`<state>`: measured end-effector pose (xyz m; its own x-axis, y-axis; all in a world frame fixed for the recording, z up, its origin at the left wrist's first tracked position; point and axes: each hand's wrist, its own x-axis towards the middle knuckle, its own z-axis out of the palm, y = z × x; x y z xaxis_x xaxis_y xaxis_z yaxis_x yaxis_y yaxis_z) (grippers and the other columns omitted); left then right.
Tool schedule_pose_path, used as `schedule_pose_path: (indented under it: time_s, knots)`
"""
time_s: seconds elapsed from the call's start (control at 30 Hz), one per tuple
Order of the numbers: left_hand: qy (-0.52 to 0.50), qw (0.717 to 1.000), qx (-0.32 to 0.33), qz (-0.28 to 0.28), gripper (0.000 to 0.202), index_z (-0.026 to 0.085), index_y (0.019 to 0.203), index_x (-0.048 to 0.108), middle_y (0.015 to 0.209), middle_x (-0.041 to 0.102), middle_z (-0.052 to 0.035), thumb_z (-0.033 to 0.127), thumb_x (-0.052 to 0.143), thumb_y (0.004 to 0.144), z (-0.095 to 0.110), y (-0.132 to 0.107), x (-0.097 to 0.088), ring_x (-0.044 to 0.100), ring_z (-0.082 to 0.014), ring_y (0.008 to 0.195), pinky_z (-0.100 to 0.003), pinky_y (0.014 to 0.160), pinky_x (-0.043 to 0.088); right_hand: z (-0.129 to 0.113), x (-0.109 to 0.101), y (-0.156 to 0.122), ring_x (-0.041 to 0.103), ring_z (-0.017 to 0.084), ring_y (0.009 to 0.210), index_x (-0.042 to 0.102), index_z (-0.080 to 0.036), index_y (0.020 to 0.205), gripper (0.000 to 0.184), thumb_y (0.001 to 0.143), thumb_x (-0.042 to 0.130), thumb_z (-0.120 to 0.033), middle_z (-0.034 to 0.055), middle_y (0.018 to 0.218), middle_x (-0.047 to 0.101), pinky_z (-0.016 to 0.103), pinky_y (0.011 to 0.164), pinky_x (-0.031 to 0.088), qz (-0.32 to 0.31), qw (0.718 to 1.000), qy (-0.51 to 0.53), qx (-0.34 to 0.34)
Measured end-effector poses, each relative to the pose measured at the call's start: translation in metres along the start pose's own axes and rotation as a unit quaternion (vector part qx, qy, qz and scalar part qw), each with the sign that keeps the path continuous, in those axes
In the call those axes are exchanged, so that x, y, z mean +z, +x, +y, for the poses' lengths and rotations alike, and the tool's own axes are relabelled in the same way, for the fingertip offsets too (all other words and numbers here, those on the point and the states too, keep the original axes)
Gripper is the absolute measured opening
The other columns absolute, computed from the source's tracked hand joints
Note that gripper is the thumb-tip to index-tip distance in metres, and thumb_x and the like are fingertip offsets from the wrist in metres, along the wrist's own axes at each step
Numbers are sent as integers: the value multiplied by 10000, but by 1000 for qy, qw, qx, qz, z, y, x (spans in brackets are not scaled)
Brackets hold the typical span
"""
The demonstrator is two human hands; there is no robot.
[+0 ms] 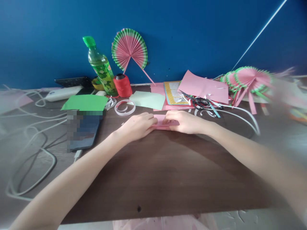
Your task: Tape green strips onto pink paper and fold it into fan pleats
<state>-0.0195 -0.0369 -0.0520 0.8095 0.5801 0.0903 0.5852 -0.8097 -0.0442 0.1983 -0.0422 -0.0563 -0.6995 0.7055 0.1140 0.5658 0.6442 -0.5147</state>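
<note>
On the dark wooden table, a piece of pink paper [159, 120] lies between my two hands, its near edge folded up into a narrow strip. My left hand [141, 125] grips the left end of the fold, fingers bent over it. At the right end, my right hand [181, 122] pinches the same paper with curled fingers. Both thumbs are partly hidden. Just beyond my left hand rests a roll of clear tape [116, 108], beside a pale green sheet [150, 100].
A green-capped bottle [102, 68] and a red thread spool [123, 85] stand at the back. A pleated watermelon-coloured paper fan [129, 48] leans on the blue wall. More fans [249, 78], pink sheets [203, 87] and tangled cords sit right. Left are a phone [87, 132] and white cables [51, 156].
</note>
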Motion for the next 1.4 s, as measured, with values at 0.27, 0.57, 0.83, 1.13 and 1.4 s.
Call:
schedule_pose_path:
  time_s: [0.27,0.57,0.83,1.13,1.4]
  knots:
    - [-179,977,-101,50,169,170,876,605,886,641,-23,181,440,842,-3,5,8,567,-150,796,-263,715,426,5,5,1,589,148,781,649,-174,881,164,805,506,-198,40,878,655,301,707,449,70,992,71,75]
    - [-284,947,-131,73,134,167,790,646,813,645,-2,205,518,784,-16,12,16,570,-129,738,-246,714,437,12,6,5,588,150,741,642,-152,777,121,739,556,-228,33,815,665,302,704,436,66,983,120,122]
    - [-301,944,-116,66,122,162,803,656,835,636,-9,201,544,775,-20,13,20,571,-123,761,-244,732,434,13,7,6,588,150,756,641,-150,781,119,728,556,-215,35,821,655,295,708,438,60,982,132,120]
    - [-302,945,-101,73,116,160,820,639,828,613,-6,170,537,767,-20,12,22,555,-122,750,-251,723,439,16,13,5,552,131,699,621,-148,814,109,762,535,-191,30,787,610,280,653,433,76,989,91,87]
    - [-346,933,-84,59,129,159,838,628,855,613,-5,147,526,760,-31,9,26,558,-120,778,-252,751,444,30,20,5,556,142,744,570,-169,762,22,752,560,-186,25,805,592,286,681,438,89,987,130,41]
